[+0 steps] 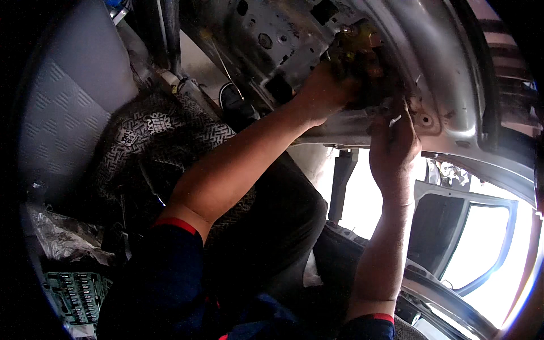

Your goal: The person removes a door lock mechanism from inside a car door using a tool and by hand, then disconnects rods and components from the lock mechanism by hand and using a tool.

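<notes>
A grey metal car door (283, 42) with its inner side bare fills the upper part of the view. Against it sits a door latch (357, 48), dark with yellowish metal plates. My left hand (334, 88) is closed around the latch's lower side, its fingertips lost in shadow. Close to the door's edge, my right hand (396, 133) has its fingers bent together and pointing up at the metal. A small pale glint shows between them, too small to name. Beside that hand is a round hole (426, 119) in the door edge.
A patterned dark seat (164, 127) and a grey trim panel (73, 96) lie to the left. At lower left is a green tool case (76, 294) with sockets, below crumpled clear plastic (68, 235). A shoe (238, 105) shows under the door. Another vehicle door (453, 232) stands outside, right.
</notes>
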Demonstrator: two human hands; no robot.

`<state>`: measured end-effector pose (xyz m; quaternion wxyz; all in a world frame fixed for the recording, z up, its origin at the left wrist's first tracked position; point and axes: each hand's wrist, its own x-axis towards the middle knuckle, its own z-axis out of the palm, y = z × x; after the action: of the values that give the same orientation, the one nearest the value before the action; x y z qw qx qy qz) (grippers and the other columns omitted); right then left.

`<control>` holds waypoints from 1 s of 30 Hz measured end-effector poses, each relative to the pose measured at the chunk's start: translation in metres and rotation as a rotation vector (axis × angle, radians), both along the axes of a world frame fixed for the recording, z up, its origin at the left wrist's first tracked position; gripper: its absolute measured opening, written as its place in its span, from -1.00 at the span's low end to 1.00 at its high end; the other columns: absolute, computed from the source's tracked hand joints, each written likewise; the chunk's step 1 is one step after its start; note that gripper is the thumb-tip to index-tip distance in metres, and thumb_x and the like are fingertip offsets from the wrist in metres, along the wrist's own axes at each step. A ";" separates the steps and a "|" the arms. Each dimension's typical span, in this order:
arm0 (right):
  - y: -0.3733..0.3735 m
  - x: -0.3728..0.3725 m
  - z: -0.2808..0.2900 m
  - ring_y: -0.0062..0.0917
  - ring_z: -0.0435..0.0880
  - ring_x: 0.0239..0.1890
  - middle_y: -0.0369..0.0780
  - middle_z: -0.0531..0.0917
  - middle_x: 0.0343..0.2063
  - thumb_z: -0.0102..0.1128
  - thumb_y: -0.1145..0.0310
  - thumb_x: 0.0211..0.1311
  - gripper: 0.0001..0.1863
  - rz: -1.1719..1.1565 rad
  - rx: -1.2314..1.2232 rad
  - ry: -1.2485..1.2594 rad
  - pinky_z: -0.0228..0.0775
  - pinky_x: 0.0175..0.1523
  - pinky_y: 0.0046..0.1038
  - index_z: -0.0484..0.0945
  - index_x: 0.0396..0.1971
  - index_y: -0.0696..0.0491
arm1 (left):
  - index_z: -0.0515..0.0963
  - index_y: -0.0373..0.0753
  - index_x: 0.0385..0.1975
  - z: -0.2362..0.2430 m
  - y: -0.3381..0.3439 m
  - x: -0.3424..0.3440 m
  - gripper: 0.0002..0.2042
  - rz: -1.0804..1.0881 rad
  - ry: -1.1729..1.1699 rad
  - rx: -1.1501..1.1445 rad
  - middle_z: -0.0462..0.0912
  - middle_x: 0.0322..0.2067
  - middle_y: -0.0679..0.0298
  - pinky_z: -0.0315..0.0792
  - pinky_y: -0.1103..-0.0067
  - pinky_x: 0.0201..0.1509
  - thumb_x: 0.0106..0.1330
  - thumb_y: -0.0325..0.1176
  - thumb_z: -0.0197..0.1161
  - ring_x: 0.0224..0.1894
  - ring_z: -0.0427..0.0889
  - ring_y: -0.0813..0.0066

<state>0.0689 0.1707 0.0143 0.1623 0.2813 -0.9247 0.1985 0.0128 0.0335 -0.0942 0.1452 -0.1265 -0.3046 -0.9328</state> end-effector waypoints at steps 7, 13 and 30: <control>-0.008 -0.003 0.024 -0.43 0.76 -0.31 -0.16 0.73 -0.39 0.04 0.33 0.48 -0.73 -0.039 0.136 -0.146 0.60 -0.18 -0.33 0.56 0.03 0.11 | 0.52 -0.36 0.04 0.005 -0.006 0.010 -0.69 -0.101 -0.091 -0.043 0.65 -0.14 0.18 0.58 0.50 -0.06 0.34 -0.40 0.24 -0.13 0.64 0.51; -0.005 -0.003 0.028 -0.34 0.73 -0.32 -0.10 0.71 -0.38 0.09 0.33 0.43 -0.76 -0.046 0.043 -0.196 0.56 -0.16 -0.30 0.60 -0.08 0.13 | 0.55 -0.31 -0.05 0.015 -0.013 0.024 -0.76 -0.098 -0.174 -0.221 0.67 -0.28 0.27 0.48 0.58 -0.34 0.37 -0.35 0.22 -0.30 0.60 0.57; -0.024 -0.006 -0.003 -0.49 0.80 -0.24 -0.16 0.80 -0.29 0.32 0.21 0.30 -0.69 -0.254 -0.137 0.117 0.60 -0.09 -0.37 0.72 -0.04 0.03 | 0.43 -0.40 0.11 0.008 -0.001 0.023 -0.67 -0.002 -0.114 -0.107 0.64 -0.09 0.18 0.54 0.50 -0.03 0.40 -0.42 0.08 -0.12 0.60 0.49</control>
<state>0.0631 0.1463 0.0113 0.2585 0.1617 -0.9261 0.2221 0.0362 0.0329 -0.0864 0.1200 -0.0810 -0.3618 -0.9210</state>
